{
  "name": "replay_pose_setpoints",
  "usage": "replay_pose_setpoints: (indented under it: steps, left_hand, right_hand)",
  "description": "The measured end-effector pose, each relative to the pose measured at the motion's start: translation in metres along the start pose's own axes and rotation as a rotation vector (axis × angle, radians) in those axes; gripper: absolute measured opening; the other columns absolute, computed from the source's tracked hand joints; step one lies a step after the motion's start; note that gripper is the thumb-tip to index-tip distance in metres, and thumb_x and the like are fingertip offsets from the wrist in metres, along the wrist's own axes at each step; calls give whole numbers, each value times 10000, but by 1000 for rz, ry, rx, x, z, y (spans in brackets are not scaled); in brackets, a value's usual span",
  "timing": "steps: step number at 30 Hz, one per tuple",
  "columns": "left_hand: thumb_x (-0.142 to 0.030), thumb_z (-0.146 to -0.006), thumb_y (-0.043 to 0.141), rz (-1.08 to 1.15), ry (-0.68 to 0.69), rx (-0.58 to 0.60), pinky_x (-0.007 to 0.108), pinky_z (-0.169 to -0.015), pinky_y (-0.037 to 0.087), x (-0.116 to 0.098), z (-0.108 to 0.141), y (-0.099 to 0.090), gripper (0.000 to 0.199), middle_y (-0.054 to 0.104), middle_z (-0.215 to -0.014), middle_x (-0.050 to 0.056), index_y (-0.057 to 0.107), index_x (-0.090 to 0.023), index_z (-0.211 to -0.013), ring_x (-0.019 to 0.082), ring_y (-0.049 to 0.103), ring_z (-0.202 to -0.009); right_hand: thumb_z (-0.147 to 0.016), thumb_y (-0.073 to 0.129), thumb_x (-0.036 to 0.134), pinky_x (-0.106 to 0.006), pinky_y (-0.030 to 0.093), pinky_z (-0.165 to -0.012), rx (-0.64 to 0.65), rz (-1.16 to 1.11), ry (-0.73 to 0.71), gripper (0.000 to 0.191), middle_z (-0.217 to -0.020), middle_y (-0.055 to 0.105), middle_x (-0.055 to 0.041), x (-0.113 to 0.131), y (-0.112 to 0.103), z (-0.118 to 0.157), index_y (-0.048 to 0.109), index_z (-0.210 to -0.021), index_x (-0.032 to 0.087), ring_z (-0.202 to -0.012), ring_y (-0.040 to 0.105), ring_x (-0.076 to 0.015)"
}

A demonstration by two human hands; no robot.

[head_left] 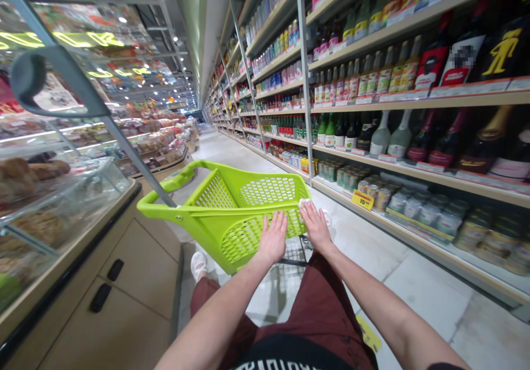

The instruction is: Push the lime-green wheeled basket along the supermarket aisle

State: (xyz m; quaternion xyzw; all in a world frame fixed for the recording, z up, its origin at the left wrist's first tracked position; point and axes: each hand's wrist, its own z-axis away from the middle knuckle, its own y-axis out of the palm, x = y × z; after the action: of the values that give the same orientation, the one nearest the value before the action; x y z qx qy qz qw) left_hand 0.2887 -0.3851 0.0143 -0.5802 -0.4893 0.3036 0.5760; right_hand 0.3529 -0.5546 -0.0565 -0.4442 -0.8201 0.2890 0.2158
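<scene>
1. Your left hand (272, 237): open, fingers spread, palm down on the near rim of the lime-green shopping basket (267, 192), not clenched.
2. Your right hand (316, 226): equally open, fingertips by a white scrap (304, 202).
3. Basket: lower centre, between bakery case (49, 215) and bottle shelving (414, 132). Keep both palms evenly pressed.

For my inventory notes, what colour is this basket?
The perforated plastic shopping basket is lime green; head view.

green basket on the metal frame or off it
On: the lime green basket sits on the metal frame showing beneath it.
</scene>
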Motion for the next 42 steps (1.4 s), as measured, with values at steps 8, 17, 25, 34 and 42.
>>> replay_pose_setpoints:
  steps: [8, 17, 25, 34, 42]
  left_hand:
    - [-179, -729, 364, -19, 49, 29, 489, -1042, 49, -5, 5, 13, 627, 113, -1433, 93, 201, -106, -1330, 215, 21, -1313]
    - [-124, -719, 319, -14, -84, -91, 502, -1041, 34, 15, 2, 9, 635, 100, -1434, 88, 178, -89, -1337, 210, 22, -1314]
    - [-142, -728, 330, 9, -62, 3, 488, -1044, 42, 21, 17, 28, 614, 152, -1425, 80, 220, -124, -1332, 207, 53, -1313]
    - [-139, -721, 339, -27, -143, -94, 505, -1037, 47, 36, 17, 15, 628, 105, -1430, 105, 200, -90, -1332, 222, 35, -1313]
    - [-159, -734, 342, -25, -155, -62, 489, -1044, 46, 45, 34, 28, 610, 147, -1425, 91, 221, -118, -1330, 217, 45, -1313]
  right_hand:
    - [-750, 321, -3, -454, 296, -962, 125, -38, -102, 517, -1302, 409, -92, 16, 25, 47, 435, -1224, 170, -1272, 219, -190]
    - [-788, 292, 31, -482, 209, -1001, -50, -51, -62, 501, -1334, 362, -83, 34, 3, -11, 397, -1259, 163, -1288, 167, -210]
    - [-742, 324, -10, -461, 261, -980, 96, -56, -152, 530, -1291, 425, -79, 51, 24, 29, 444, -1223, 179, -1262, 245, -196]
    - [-808, 316, 53, -483, 178, -1013, 13, -77, -148, 486, -1348, 338, -74, 68, 11, -20, 375, -1273, 178, -1291, 155, -201]
    - [-798, 383, 69, -429, 314, -954, 184, -96, -267, 436, -1302, 409, -91, 81, 40, 22, 454, -1213, 184, -1254, 267, -207]
